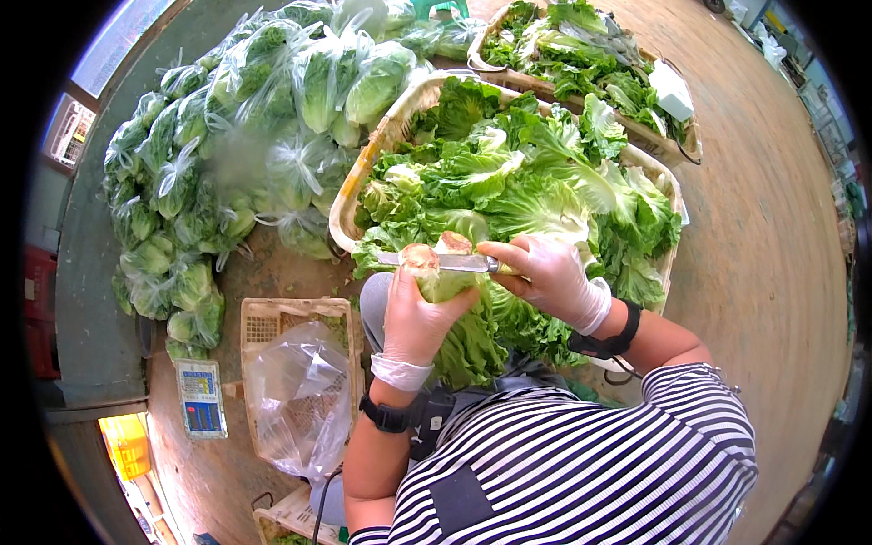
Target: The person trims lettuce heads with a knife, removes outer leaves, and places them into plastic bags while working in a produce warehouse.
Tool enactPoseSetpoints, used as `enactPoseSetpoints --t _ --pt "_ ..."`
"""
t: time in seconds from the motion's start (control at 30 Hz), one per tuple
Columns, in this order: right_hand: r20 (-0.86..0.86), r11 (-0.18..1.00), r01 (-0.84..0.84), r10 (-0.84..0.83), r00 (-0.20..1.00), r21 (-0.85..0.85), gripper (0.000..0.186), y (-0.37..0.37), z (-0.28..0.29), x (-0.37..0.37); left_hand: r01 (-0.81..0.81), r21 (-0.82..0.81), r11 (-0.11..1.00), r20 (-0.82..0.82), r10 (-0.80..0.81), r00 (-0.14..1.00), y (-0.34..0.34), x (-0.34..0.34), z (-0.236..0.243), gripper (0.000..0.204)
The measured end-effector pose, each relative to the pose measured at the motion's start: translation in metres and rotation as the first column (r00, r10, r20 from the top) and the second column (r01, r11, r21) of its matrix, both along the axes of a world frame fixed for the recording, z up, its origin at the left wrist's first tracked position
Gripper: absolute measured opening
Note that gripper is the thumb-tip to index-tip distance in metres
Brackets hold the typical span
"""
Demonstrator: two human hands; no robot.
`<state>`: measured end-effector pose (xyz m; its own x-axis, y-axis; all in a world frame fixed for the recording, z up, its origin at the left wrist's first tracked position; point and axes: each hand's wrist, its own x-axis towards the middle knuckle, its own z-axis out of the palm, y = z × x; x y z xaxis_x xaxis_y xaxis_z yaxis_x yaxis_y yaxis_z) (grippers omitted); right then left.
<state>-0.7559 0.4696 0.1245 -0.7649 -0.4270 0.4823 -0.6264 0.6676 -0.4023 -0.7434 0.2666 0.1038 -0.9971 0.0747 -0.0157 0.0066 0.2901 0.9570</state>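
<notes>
In my gloved left hand (418, 322) I grip a lettuce (438, 283) with its pale, browned stem end upward. My gloved right hand (545, 277) is closed on the handle of a knife (463, 262), whose blade lies across the stem, beside a second browned round piece (454, 242). Just beyond my hands, a large cream crate (348, 213) is heaped with loose green lettuce leaves (509, 168).
Bagged lettuces (182, 209) are piled at the left. Another leafy crate (677, 145) with a white block stands behind. Left of me are a crate (259, 400) holding clear plastic bags (300, 381), a scale (200, 397) and a yellow basket (125, 445). Brown floor (745, 272) stretches rightward.
</notes>
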Motion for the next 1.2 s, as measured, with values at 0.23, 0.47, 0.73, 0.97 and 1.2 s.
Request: enactPoseSetpoints --t 0.23,0.47,0.73,0.97,1.2 --pt "0.039 0.996 0.088 -0.089 0.995 0.025 0.036 0.0 -0.009 0.008 -0.096 0.003 0.995 -0.062 0.096 0.993 0.008 0.008 0.001 0.06" --pt "0.259 0.9 0.288 -0.378 0.889 0.326 0.032 0.053 -0.05 0.013 -0.079 0.107 0.991 -0.102 0.09 0.991 -0.008 0.027 0.022 0.064" --pt "0.206 0.912 0.348 -0.391 0.897 0.215 0.032 0.019 -0.036 -0.056 0.258 0.823 0.507 -0.168 -0.217 0.962 -0.066 0.037 0.01 0.088" --pt "0.277 0.983 0.085 -0.036 0.96 -0.165 0.038 -0.035 0.001 -0.044 0.098 0.959 0.265 -0.127 0.096 0.987 -0.086 0.072 0.002 0.095" --pt "0.598 0.858 -0.418 0.51 0.618 -0.3 0.103 -0.104 0.019 0.017 -0.192 0.81 0.554 0.143 0.132 0.981 -0.087 0.067 0.017 0.08"
